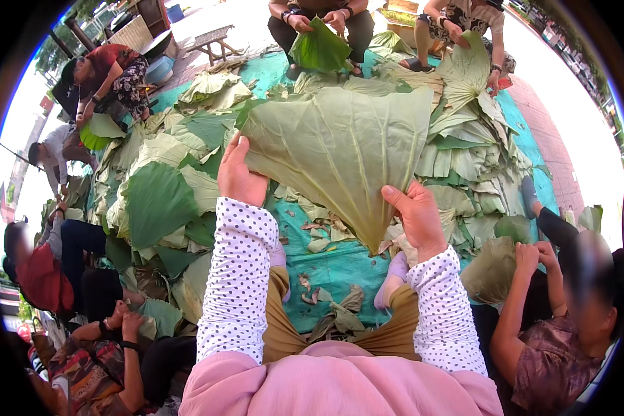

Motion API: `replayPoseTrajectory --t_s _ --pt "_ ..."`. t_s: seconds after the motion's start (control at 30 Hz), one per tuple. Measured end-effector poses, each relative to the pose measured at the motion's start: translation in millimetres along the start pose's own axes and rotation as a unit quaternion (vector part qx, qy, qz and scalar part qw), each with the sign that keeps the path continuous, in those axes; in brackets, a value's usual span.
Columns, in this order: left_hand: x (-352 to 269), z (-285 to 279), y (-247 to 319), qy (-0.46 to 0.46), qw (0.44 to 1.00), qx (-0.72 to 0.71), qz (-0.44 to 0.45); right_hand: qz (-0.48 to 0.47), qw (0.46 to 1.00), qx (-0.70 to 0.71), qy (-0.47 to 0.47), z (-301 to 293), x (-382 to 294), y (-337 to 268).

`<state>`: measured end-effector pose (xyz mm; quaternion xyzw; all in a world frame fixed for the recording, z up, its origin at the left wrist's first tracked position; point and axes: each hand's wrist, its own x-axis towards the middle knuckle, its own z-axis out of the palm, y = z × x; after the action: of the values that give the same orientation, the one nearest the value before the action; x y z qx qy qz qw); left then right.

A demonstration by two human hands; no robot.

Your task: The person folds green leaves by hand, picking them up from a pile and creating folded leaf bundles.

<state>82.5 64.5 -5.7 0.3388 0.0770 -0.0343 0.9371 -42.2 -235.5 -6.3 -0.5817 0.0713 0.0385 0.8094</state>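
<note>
A large folded lotus leaf (pixel 338 151), pale green with raised veins, is stretched out before me, its pointed end hanging down. My left hand (pixel 242 174) grips its left edge, the thumb on the near face. On the lower right edge, my right hand (pixel 418 216) pinches the leaf near the point, thumb in front. Fingers behind the leaf are partly hidden. Beneath it lies a teal tarp (pixel 327 275) with dry leaf scraps (pixel 348 312) between my feet.
Heaped lotus leaves (pixel 161 203) lie to the left, and stacked leaves (pixel 463 161) to the right. Several people sit around the tarp handling leaves; one holds a green leaf (pixel 321 48) opposite me. A wooden stool (pixel 213 44) stands at the back left.
</note>
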Motion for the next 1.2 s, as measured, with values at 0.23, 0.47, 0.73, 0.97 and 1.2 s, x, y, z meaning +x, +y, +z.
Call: replayPoseTrajectory --t_s 0.23,0.47,0.73,0.97,1.2 --pt "-27.1 17.8 -17.3 0.035 0.954 0.264 0.141 -0.224 0.861 -0.44 0.121 1.6 13.8 24.6" --pt "-58.0 60.3 -78.6 -0.096 0.858 0.499 0.08 -0.244 0.715 -0.655 -0.022 33.2 1.9 40.2" --pt "-44.0 36.4 -83.2 -0.015 0.855 0.514 0.072 -0.276 0.781 -0.554 -0.088 32.6 -3.7 32.5" --pt "-74.0 28.3 -112.0 -0.185 0.744 0.631 0.116 -0.406 0.842 -0.351 0.052 18.7 12.4 -8.9" --pt "-91.5 39.6 -125.0 -0.245 0.683 0.684 0.074 -0.383 0.864 -0.323 0.051 3.3 10.3 -18.8"
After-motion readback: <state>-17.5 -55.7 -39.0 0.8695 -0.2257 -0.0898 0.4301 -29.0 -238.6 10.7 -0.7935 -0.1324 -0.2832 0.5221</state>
